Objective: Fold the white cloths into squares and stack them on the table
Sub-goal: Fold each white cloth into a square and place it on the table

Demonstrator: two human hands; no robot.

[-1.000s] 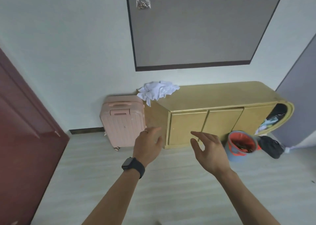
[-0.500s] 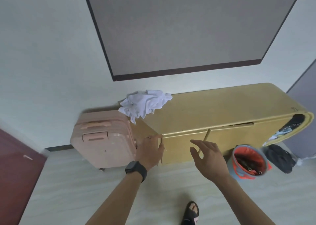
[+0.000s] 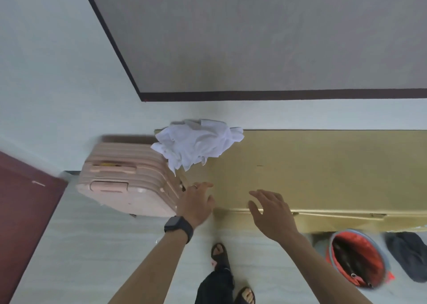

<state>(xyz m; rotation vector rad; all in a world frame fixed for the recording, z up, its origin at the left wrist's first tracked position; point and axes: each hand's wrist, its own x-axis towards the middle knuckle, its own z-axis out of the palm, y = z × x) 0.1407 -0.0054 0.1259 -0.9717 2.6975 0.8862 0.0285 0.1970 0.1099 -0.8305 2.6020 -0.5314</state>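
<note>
White cloths [image 3: 196,144] lie crumpled beyond the left hand [image 3: 196,203] and right hand [image 3: 271,211], both outstretched, fingers relaxed, empty.

No text, label, brand, number or sign can be read: not on the cloths [image 3: 196,144], table [image 3: 323,165], suitcase [image 3: 124,188], bucket [image 3: 367,250], watch [image 3: 179,226] or wall board [image 3: 277,38].

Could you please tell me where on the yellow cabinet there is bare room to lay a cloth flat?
The yellow cabinet top is bare from the crumpled white cloths rightward to the picture's edge, between wall and front edge. The left end is crowded: the cloths overhang toward the pink suitcase.
</note>
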